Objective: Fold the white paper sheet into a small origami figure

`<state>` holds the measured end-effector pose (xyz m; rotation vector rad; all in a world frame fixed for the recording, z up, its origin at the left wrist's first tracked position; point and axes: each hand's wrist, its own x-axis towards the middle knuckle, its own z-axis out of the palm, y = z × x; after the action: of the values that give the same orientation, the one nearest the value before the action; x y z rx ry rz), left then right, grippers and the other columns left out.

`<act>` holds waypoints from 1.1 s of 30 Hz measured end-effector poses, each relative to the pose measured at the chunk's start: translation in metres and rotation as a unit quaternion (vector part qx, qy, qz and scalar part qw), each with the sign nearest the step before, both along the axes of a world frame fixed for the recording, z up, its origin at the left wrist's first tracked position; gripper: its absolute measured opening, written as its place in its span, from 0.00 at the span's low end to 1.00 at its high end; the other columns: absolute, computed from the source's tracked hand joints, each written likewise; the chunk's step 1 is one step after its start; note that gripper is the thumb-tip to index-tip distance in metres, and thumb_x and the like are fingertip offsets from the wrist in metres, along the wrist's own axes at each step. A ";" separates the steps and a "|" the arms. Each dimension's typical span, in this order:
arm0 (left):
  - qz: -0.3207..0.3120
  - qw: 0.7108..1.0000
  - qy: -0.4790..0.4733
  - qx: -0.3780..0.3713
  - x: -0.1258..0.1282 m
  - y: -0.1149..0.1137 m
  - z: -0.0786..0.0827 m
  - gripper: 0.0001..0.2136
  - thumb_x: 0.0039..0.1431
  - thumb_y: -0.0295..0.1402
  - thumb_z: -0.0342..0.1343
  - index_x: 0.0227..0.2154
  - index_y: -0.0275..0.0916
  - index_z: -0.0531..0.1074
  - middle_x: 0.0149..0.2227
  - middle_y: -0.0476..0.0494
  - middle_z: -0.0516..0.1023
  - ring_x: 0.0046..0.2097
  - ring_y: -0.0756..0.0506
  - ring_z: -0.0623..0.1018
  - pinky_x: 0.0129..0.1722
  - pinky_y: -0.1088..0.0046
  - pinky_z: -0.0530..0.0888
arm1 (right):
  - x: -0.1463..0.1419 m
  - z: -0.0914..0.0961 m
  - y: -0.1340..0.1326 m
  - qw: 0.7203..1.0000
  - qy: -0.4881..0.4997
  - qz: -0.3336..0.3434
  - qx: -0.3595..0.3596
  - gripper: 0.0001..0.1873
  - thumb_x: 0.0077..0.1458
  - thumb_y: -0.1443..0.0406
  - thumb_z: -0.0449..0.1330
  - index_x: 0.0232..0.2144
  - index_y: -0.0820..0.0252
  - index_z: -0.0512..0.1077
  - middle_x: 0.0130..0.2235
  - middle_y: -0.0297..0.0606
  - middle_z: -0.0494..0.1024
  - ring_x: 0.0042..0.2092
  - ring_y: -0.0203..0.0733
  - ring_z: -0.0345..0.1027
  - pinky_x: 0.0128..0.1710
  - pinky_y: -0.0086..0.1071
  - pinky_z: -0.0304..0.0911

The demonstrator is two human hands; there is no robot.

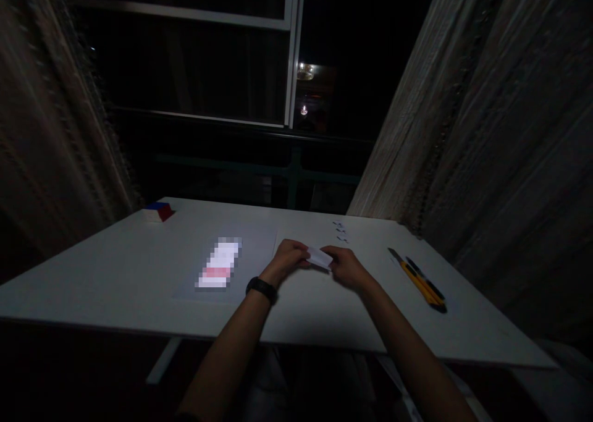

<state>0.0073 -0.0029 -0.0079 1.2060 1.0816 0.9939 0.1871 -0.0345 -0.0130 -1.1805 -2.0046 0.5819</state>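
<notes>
Between my two hands is a small folded piece of white paper (319, 257), held just above the white table. My left hand (291, 258), with a dark band on its wrist, pinches the paper's left end. At the right end, the fingers of my right hand (345, 265) close on it. To the left of my hands lies a lit phone (220, 262), its screen blurred out, on a pale sheet of paper (259, 255).
A yellow utility knife (419, 281) and a dark pen (425, 275) lie at the right of the table (324, 314). Several small dark items (341, 231) sit behind my hands. A coloured cube (158, 212) stands at the back left. Curtains (500, 119) flank a dark window.
</notes>
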 end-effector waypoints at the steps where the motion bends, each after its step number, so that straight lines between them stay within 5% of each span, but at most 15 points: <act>1: 0.002 1.000 -0.001 0.001 0.000 0.000 0.000 0.06 0.38 0.18 0.56 0.24 0.29 0.72 0.20 0.46 0.73 0.23 0.49 0.74 0.24 0.74 0.74 | 0.000 0.001 0.000 1.000 0.008 -0.002 0.001 0.26 0.36 0.78 0.50 0.40 0.61 0.73 0.37 0.39 0.77 0.40 0.42 0.69 0.41 0.33 0.61; 7: 0.000 1.000 0.022 0.017 0.000 0.001 -0.001 0.06 0.38 0.19 0.56 0.23 0.30 0.73 0.20 0.47 0.73 0.23 0.50 0.74 0.24 0.76 0.72 | -0.001 0.009 -0.002 0.994 0.102 0.009 -0.041 0.23 0.42 0.71 0.53 0.44 0.63 0.70 0.39 0.43 0.76 0.39 0.43 0.70 0.39 0.34 0.63; 13: -0.035 0.998 0.038 0.031 -0.001 0.000 -0.001 0.05 0.38 0.19 0.56 0.22 0.31 0.74 0.19 0.48 0.73 0.22 0.51 0.73 0.24 0.78 0.70 | -0.011 0.008 -0.002 0.996 0.023 -0.076 -0.027 0.15 0.48 0.58 0.56 0.27 0.63 0.76 0.25 0.38 0.76 0.28 0.40 0.67 0.28 0.30 0.59; 33: -0.092 0.996 0.011 -0.012 0.000 -0.012 0.009 0.04 0.38 0.21 0.60 0.20 0.30 0.70 0.17 0.50 0.70 0.21 0.52 0.71 0.23 0.77 0.69 | -0.003 -0.003 0.008 0.983 0.132 -0.055 -0.118 0.16 0.38 0.56 0.63 0.18 0.67 0.75 0.16 0.35 0.71 0.20 0.33 0.58 0.20 0.27 0.51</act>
<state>0.0077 -0.0154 0.0009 1.2747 0.9771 0.8266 0.1845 -0.0269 -0.0161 -1.2708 -1.6686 0.8904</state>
